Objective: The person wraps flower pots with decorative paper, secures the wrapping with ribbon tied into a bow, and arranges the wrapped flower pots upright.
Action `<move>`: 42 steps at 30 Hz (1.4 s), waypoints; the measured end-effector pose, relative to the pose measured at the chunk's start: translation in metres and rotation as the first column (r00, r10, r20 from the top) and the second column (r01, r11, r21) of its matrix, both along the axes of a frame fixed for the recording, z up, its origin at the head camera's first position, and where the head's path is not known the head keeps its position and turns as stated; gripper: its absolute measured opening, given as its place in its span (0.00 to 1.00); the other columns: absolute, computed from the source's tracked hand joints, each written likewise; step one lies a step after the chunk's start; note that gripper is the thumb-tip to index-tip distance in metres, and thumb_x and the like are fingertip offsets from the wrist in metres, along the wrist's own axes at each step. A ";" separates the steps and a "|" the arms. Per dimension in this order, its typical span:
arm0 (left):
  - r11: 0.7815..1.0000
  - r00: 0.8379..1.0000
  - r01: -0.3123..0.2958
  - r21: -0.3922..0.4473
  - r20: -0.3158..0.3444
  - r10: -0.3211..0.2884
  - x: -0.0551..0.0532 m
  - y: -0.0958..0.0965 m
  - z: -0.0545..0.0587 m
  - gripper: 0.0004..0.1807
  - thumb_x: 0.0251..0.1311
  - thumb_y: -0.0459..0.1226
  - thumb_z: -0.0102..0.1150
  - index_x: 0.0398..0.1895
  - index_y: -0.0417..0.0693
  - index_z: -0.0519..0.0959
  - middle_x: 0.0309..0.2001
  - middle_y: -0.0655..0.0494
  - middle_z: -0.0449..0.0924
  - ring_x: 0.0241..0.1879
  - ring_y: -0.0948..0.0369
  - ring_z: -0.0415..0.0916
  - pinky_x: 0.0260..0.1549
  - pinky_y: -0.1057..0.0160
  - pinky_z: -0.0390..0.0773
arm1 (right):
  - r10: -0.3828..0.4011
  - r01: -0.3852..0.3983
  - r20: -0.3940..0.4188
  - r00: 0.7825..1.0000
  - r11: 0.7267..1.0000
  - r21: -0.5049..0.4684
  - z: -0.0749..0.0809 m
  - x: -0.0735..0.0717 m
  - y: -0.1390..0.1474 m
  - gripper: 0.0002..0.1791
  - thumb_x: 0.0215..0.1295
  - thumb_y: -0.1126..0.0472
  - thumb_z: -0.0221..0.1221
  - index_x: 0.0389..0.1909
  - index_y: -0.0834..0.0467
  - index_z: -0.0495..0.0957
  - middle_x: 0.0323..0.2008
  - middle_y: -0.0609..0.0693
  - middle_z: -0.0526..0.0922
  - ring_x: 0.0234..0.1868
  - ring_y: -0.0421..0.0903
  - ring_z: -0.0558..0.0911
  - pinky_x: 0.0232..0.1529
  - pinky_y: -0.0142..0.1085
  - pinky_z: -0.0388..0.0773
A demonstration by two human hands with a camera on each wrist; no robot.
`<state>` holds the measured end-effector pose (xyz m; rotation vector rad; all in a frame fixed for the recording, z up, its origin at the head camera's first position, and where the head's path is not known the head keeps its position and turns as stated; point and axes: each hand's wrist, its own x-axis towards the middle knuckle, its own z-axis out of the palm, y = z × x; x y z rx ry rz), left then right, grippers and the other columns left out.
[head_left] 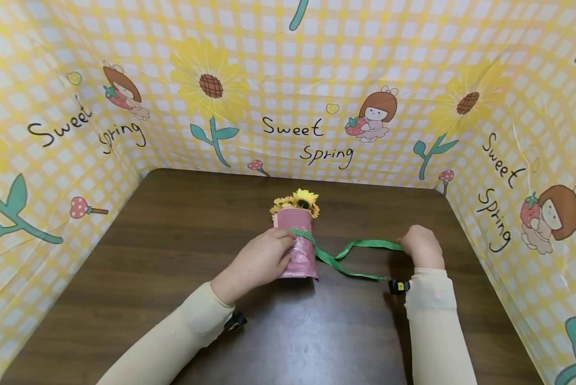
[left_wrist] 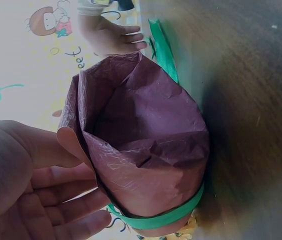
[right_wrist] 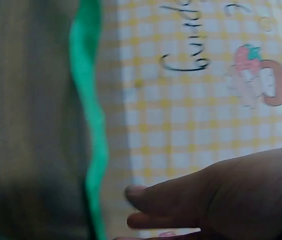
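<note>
Pink paper-wrapped bouquet of yellow flowers (head_left: 304, 263), and the left hand (head_left: 259, 261) lays loosely extended fingers against it! Right hand (head_left: 422, 247) at the narrow green ribbon (head_left: 372, 243), grip impossible to tell; bouquet's on the dark wooden worktop (head_left: 196, 214).

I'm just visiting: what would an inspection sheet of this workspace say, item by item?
Surface: dark brown wood-grain table.
Job's things: yellow flowers at the far end of a pink wrapper, lying down; green ribbon round the wrapper, two tails to its right.
Clutter: nothing seen.
Grips: left hand touches the wrapper; right hand is at one ribbon tail, hold unclear.
Cables: nothing seen.
Surroundings: yellow-and-white checked cloth printed "Sweet Spring".
</note>
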<state>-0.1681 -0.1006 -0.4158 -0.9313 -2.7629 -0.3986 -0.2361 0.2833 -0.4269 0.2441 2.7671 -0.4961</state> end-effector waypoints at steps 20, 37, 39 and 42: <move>0.999 0.998 0.038 -0.005 -0.046 -0.038 0.002 0.005 -0.001 0.04 0.64 0.37 0.65 0.40 0.50 0.86 0.42 0.58 0.82 0.45 0.58 0.79 0.47 0.58 0.82 | 0.054 -0.048 -0.064 0.997 0.994 0.094 -0.017 -0.008 -0.001 0.18 0.71 0.63 0.47 0.49 0.68 0.82 0.57 0.75 0.77 0.49 0.64 0.81 0.38 0.56 0.80; 1.000 0.999 0.017 -0.017 -0.047 -0.018 0.005 -0.002 0.004 0.04 0.64 0.35 0.64 0.39 0.50 0.86 0.42 0.58 0.82 0.44 0.58 0.79 0.45 0.58 0.82 | 0.144 -0.141 -0.289 0.946 0.990 0.032 0.063 -0.035 -0.057 0.11 0.68 0.66 0.46 0.30 0.60 0.76 0.37 0.61 0.81 0.32 0.55 0.77 0.29 0.45 0.74; 1.000 0.999 0.022 -0.010 -0.046 -0.022 0.005 -0.002 0.004 0.04 0.64 0.35 0.64 0.39 0.50 0.87 0.43 0.58 0.83 0.46 0.57 0.80 0.46 0.58 0.82 | 0.179 -0.177 -0.374 0.910 0.983 0.040 0.086 -0.038 -0.083 0.09 0.69 0.64 0.50 0.37 0.60 0.79 0.39 0.61 0.83 0.36 0.55 0.80 0.33 0.47 0.76; 0.999 0.998 0.033 -0.001 -0.046 -0.033 0.006 -0.003 0.005 0.04 0.64 0.35 0.64 0.39 0.50 0.87 0.44 0.58 0.83 0.47 0.57 0.80 0.47 0.58 0.82 | 0.263 -0.282 -0.485 0.834 0.959 0.035 0.113 -0.038 -0.130 0.07 0.72 0.63 0.55 0.41 0.61 0.80 0.39 0.59 0.84 0.38 0.55 0.81 0.38 0.49 0.79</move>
